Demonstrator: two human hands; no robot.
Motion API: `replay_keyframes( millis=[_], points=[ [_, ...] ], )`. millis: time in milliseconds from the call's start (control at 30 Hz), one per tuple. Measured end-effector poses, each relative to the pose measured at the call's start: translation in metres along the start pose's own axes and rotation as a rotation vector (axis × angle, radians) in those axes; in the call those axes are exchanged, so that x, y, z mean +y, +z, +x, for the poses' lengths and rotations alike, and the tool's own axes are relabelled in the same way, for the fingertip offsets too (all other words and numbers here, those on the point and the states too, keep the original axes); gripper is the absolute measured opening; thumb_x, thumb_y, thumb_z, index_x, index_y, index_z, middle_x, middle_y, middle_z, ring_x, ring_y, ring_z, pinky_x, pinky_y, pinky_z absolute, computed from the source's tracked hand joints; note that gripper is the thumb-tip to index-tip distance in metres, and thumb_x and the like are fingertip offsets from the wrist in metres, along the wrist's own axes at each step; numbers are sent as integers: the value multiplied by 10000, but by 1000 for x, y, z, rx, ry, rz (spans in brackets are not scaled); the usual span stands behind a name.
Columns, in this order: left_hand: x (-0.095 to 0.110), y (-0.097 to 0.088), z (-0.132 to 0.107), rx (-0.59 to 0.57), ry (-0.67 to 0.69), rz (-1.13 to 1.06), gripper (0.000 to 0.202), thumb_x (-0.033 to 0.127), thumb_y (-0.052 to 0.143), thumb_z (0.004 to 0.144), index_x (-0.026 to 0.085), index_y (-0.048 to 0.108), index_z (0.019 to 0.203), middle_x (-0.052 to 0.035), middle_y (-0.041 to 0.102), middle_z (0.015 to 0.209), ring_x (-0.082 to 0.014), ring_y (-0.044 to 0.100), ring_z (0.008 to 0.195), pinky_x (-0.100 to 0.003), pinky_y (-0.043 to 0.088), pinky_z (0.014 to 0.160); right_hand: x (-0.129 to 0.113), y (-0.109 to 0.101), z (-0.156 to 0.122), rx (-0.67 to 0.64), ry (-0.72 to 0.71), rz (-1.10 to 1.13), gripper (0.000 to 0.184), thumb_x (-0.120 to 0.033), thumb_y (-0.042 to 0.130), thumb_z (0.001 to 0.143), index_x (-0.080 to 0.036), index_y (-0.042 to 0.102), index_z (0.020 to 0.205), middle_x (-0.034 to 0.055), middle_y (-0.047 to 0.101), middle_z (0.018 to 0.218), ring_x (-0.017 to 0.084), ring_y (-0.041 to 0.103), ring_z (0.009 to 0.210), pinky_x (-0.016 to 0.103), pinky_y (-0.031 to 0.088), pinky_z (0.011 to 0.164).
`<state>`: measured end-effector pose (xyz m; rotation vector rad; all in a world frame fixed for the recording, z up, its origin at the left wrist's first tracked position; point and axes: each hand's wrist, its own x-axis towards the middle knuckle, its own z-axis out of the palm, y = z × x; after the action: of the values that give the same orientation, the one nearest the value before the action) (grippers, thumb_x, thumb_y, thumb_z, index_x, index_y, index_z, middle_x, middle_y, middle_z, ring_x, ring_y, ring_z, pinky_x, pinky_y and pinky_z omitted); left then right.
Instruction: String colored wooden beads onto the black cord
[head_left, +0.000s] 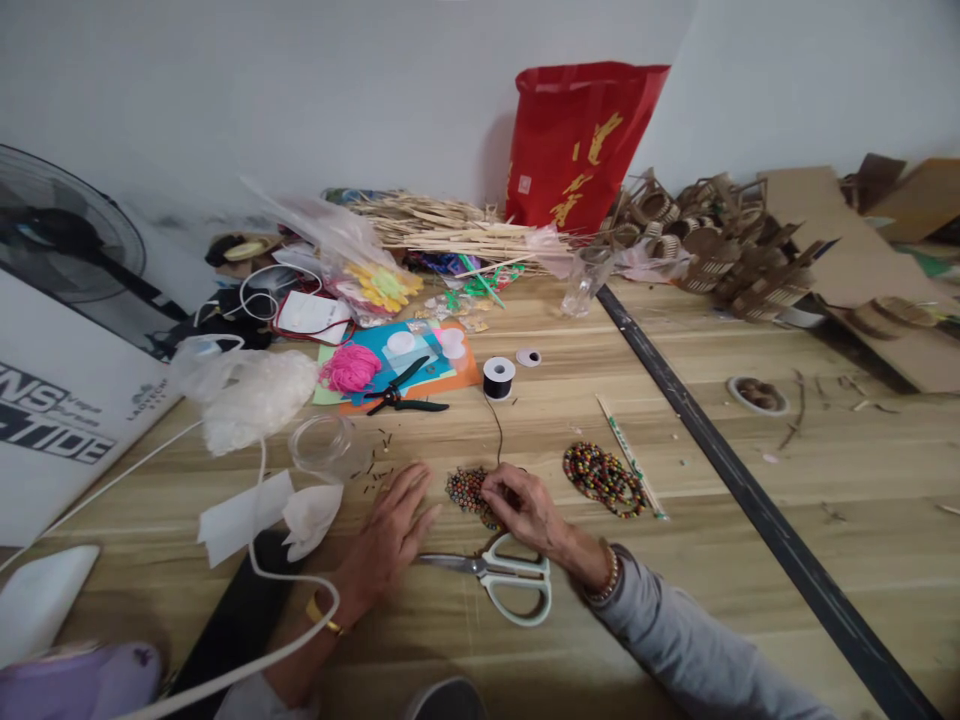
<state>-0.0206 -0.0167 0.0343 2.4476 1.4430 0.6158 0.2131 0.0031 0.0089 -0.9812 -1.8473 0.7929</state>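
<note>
My left hand (391,535) lies flat on the wooden floor, fingers stretched out, holding nothing, just left of a small pile of multicoloured beads (466,488). My right hand (525,508) rests on that pile with its fingers curled in a pinch; what they hold is too small to make out. A thin dark thread (498,425) runs from a black spool (499,377) down to the right hand. White-handled scissors (501,577) lie just in front of both hands. A second beaded piece (604,478) lies to the right.
Black pliers (401,398) lie on coloured foam sheets (420,362) beside pink yarn (350,368). A clear round lid (322,443), a drinking glass (585,282), bamboo sticks (442,228), a red bag (577,140), cardboard pieces (739,250) and a fan (60,245) surround the spot. A dark strip (720,450) crosses the floor.
</note>
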Motion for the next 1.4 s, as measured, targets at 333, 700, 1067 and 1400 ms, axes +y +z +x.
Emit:
replay_keyframes(
  millis=[333, 700, 1067, 1400],
  points=[
    [36, 17, 40, 77, -47, -382, 222, 268, 478, 932, 167, 630, 806, -55, 658, 793, -192, 612, 798, -312, 490, 758, -1, 1, -1, 1, -26, 11, 185, -291, 507, 929, -183, 590, 804, 17, 577, 676, 127, 527, 586, 224, 431, 558],
    [32, 27, 40, 49, -99, -524, 227, 285, 557, 869, 160, 606, 685, -32, 625, 686, -172, 581, 695, -272, 462, 686, 1, 2, -1, -6, -63, -11, 196, -292, 499, 937, -181, 586, 802, 25, 579, 678, 130, 527, 595, 231, 417, 560],
    [25, 24, 41, 59, -143, -656, 232, 312, 585, 841, 160, 598, 667, -20, 628, 669, -158, 578, 662, -260, 471, 665, 1, 4, -2, -11, -56, -1, 182, -308, 514, 934, -190, 615, 839, 37, 604, 706, 145, 560, 624, 246, 443, 583],
    [14, 27, 37, 129, -299, -656, 213, 318, 579, 827, 154, 644, 707, -21, 673, 674, -162, 607, 669, -256, 483, 668, -2, 2, -2, 13, -16, -1, 197, -297, 506, 927, -180, 589, 792, 26, 586, 687, 138, 534, 610, 242, 425, 576]
  ],
)
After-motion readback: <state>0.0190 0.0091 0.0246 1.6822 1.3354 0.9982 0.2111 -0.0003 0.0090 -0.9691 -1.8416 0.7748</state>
